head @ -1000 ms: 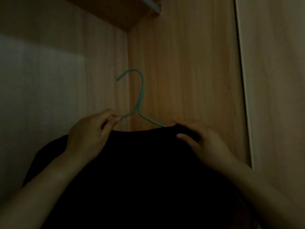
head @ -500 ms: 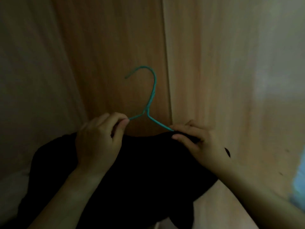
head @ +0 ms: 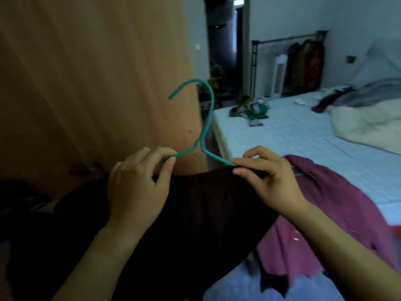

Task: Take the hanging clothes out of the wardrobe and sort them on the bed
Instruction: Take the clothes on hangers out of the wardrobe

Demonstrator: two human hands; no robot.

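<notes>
A dark garment [head: 208, 205] hangs on a teal wire hanger [head: 207, 118], held up in front of me. My left hand [head: 138, 185] pinches the hanger's left arm together with the garment's shoulder. My right hand [head: 267, 179] pinches the right arm of the hanger and the fabric at the neckline. The hook stands free in the air. Behind the garment, the bed [head: 303, 135] with a pale checked sheet stretches to the right. A purple garment [head: 338, 213] lies on its near part.
The wooden wardrobe door [head: 97, 72] fills the left. A small heap of green and grey clothes [head: 251, 110] lies at the bed's far corner, a white blanket [head: 368, 124] and more clothes at the right. A clothes rack [head: 303, 59] and a dark doorway [head: 223, 46] stand behind.
The view has swung right from the wardrobe interior to the bed. Both hands kept their hold on the hanger and dark garment, carrying them out of the wardrobe.
</notes>
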